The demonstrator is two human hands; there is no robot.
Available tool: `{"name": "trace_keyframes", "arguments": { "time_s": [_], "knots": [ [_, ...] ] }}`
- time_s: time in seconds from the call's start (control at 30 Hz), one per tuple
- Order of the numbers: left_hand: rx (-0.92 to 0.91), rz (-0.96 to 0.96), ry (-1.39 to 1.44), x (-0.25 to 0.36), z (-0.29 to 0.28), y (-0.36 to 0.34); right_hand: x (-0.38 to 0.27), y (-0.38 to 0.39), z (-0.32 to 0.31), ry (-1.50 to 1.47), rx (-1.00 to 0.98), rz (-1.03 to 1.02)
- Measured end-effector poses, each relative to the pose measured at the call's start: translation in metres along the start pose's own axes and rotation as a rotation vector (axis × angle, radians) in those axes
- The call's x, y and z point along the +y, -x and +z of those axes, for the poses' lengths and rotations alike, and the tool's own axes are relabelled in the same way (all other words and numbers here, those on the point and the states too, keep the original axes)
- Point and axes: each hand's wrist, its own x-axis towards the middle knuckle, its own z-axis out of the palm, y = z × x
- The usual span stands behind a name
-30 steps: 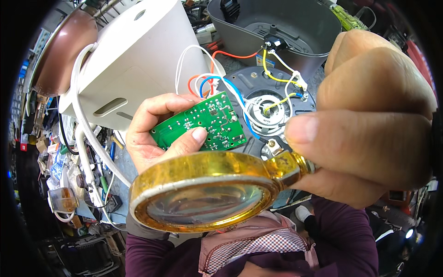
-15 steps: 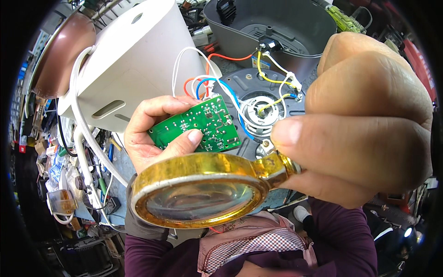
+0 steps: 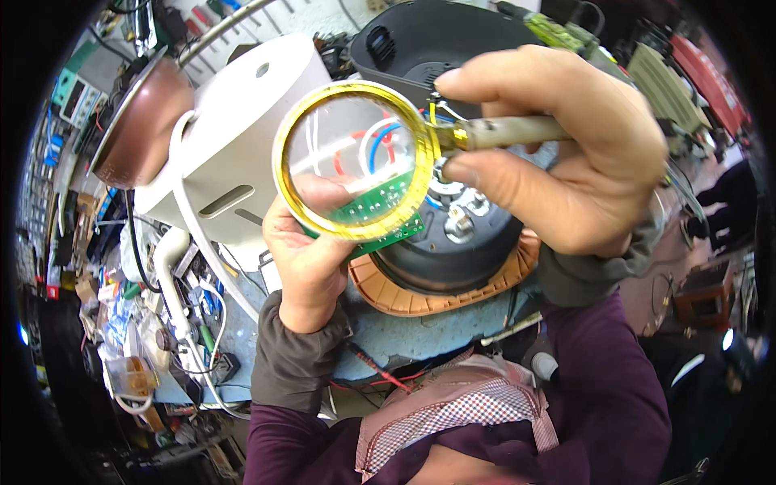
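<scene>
My left hand point(image 3: 305, 263) grips a green circuit board point(image 3: 398, 239) by its left end, its solder-dotted face up. In my right hand point(image 3: 586, 162) is a magnifying glass point(image 3: 356, 153) with a gold rim; its pale handle point(image 3: 513, 132) runs between thumb and fingers. The lens lies over the board and my left fingertips, covering much of both from sight. Red, white and blue wires show through the glass. Beyond the board is a round black appliance part point(image 3: 449, 263) with metal fittings, resting on a brown ribbed piece point(image 3: 396, 299).
A white appliance housing point(image 3: 250, 105) stands to the left, with a white hose point(image 3: 190, 202) beside it and a brown bowl-shaped piece point(image 3: 149, 121) further left. At the back sits a dark grey basin-like shell point(image 3: 461, 32). Tools and small parts crowd the left of the blue worktop point(image 3: 404, 343).
My right hand has drawn back from close to the camera, and the magnifying glass has swung up, facing the camera over the board. My left hand still holds the board; the view has shifted.
</scene>
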Motion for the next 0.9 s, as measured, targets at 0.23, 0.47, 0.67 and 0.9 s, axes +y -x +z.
{"name": "trace_keyframes", "arguments": {
  "time_s": [0.23, 0.47, 0.67, 0.9],
  "knots": [
    [-0.377, 0.476, -0.818, 0.029, 0.020, 0.004, -0.042, 0.071, 0.017, -0.456, 0.262, 0.180],
    [-0.113, 0.025, -0.386, 0.024, 0.035, 0.018, -0.046, 0.114, 0.051, -0.569, 0.456, 0.049],
    [-0.094, -0.028, -0.115, 0.002, 0.016, 0.007, -0.039, 0.111, 0.068, -0.441, 0.431, 0.014],
    [-0.110, 0.044, -0.193, 0.003, 0.022, 0.006, -0.034, 0.130, 0.068, -0.489, 0.418, -0.012]
  ]
}}
